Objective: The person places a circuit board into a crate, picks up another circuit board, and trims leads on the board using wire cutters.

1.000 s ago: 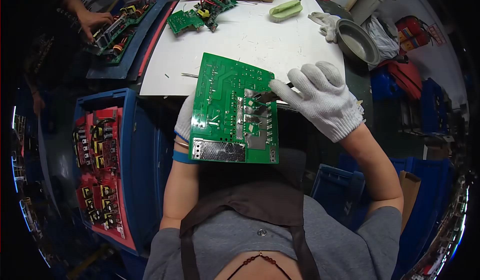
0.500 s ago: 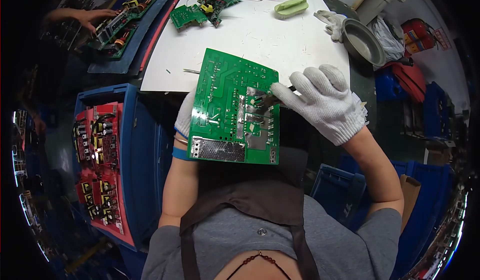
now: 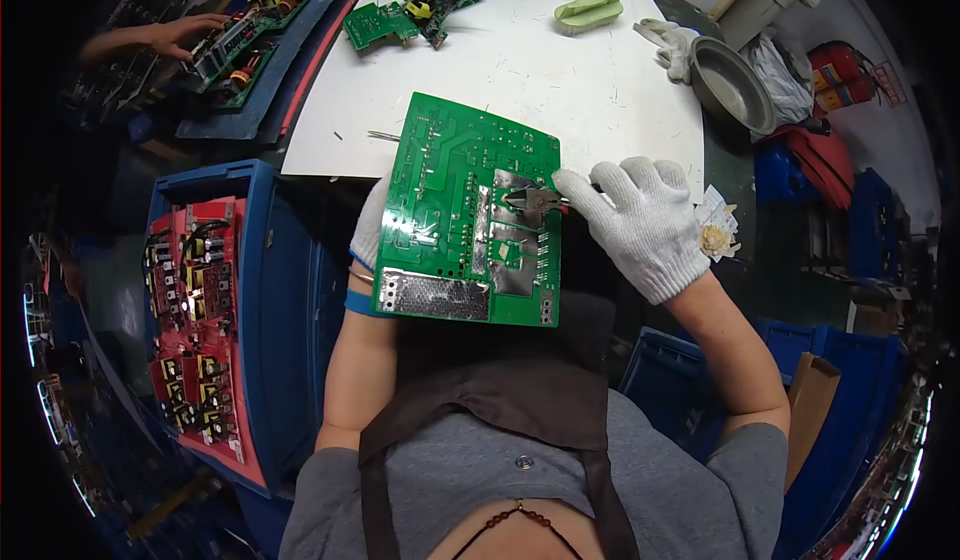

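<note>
A large green circuit board [image 3: 430, 230] is tilted up in front of me, its solder side with silver patches and rows of pins facing me. Behind its left edge my gloved left hand [image 3: 371, 225] holds it; the fingers are hidden by the board. My gloved right hand [image 3: 645, 222] is closed around a pair of side cutters [image 3: 535, 201]. The cutters' metal jaws lie over the board's right part, at the pins by a silver patch. Their handles are mostly covered by the glove.
On the white tabletop [image 3: 520, 70] are wired circuit boards [image 3: 420, 15], a light-green brush-like object [image 3: 588, 12] and wire clippings. A grey bowl [image 3: 733, 85] and spare glove [image 3: 668, 48] sit right. Left, a blue crate [image 3: 258, 260] holds boards; another person's hand [image 3: 185, 34] touches a board.
My right hand has moved down slightly, and its fingers are more curled. The cutters' jaws now show plainly over the pins. The board has barely shifted.
</note>
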`<state>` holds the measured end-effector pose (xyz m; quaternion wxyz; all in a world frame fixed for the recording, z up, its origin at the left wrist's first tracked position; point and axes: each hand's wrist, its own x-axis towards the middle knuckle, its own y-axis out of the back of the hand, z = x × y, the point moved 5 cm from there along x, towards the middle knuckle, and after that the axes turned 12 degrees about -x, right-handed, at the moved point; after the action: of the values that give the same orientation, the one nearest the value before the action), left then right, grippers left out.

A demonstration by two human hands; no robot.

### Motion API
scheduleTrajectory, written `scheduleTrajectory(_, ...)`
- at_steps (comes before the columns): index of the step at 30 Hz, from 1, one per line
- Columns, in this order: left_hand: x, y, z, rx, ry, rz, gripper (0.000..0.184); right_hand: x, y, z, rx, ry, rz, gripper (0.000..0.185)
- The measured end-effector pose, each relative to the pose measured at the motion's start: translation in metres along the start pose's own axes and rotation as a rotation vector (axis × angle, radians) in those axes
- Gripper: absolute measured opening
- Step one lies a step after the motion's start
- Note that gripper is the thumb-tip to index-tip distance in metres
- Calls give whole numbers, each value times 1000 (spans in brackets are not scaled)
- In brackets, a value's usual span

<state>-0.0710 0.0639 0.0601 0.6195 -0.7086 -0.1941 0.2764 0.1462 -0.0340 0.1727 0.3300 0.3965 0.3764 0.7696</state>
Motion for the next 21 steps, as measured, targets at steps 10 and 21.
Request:
scheduleTrajectory(10, -3, -3, -2, 42, -55, 7, 38, -12, -9, -1, 228, -161, -76, 60)
scheduleTrajectory(21, -9, 49, 43, 843, -389, 50, 23, -66, 1, 41, 107, -467, -16, 56)
